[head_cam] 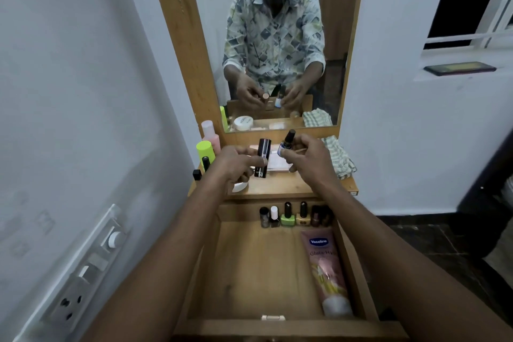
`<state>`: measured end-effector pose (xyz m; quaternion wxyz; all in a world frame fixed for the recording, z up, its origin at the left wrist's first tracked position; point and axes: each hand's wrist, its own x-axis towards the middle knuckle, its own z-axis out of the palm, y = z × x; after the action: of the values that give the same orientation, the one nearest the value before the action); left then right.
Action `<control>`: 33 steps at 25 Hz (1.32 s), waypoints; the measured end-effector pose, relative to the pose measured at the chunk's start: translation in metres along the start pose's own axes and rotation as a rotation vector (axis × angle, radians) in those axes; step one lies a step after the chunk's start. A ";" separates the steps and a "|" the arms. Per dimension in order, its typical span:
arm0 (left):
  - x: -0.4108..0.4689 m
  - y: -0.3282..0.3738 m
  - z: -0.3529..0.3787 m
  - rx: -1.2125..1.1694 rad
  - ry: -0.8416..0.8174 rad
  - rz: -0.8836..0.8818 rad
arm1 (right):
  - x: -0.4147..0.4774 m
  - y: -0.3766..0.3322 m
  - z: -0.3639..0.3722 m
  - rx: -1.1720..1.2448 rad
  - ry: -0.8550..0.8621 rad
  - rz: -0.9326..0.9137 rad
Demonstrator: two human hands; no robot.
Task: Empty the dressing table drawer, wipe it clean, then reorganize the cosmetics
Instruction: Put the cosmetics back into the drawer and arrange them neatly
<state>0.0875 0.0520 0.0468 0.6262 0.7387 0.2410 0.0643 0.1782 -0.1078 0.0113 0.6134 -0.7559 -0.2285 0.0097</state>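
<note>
**Drawer open and partly stocked; both hands occupied above the tabletop**

The drawer [249, 272] stands pulled out below the tabletop [277, 187]; a row of nail-polish bottles [288, 215] stands upright against its back wall, side by side; a pink Vaseline tube [327, 272] lies lengthwise along its right wall, cap toward the front; the rest of the drawer floor shows bare wood.

The left hand [236, 161] is held over the tabletop, its fingers and thumb curled round a black cylindrical tube [263, 157], which stands roughly upright; the right hand [308, 155] is just beside it, pinching a small bottle with a dark cap [286, 144] between thumb and fingertips, the bottle slightly tilted; the two items are close together but apart; the mirror [277, 36] reflects both grips.

On the tabletop, left side: a pink bottle [211, 133] at the back, a bottle with a lime-green cap [205, 151] in front of it, and a small black item [197, 174] nearest the edge; a flat pale case [277, 165] lies behind the hands; a white round object [239, 187] is partly hidden under the left wrist, and what it is cannot be told; a checked cloth [338, 158] lies crumpled at the right end.

A switch panel [83, 272] is mounted on the left wall.
</note>
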 end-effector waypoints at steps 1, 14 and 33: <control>-0.010 -0.010 0.000 -0.048 -0.057 0.003 | -0.008 -0.001 -0.003 0.010 -0.022 0.000; -0.049 -0.074 -0.003 -0.291 -0.207 0.228 | -0.076 0.010 -0.001 0.064 -0.154 0.013; -0.042 -0.132 0.015 0.390 0.408 -0.070 | -0.124 0.051 0.081 -0.558 -0.238 0.340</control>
<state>0.0200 0.0336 -0.0738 0.4128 0.8082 0.3952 0.1423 0.0601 -0.0844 -0.0891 0.3418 -0.9153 -0.1630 0.1370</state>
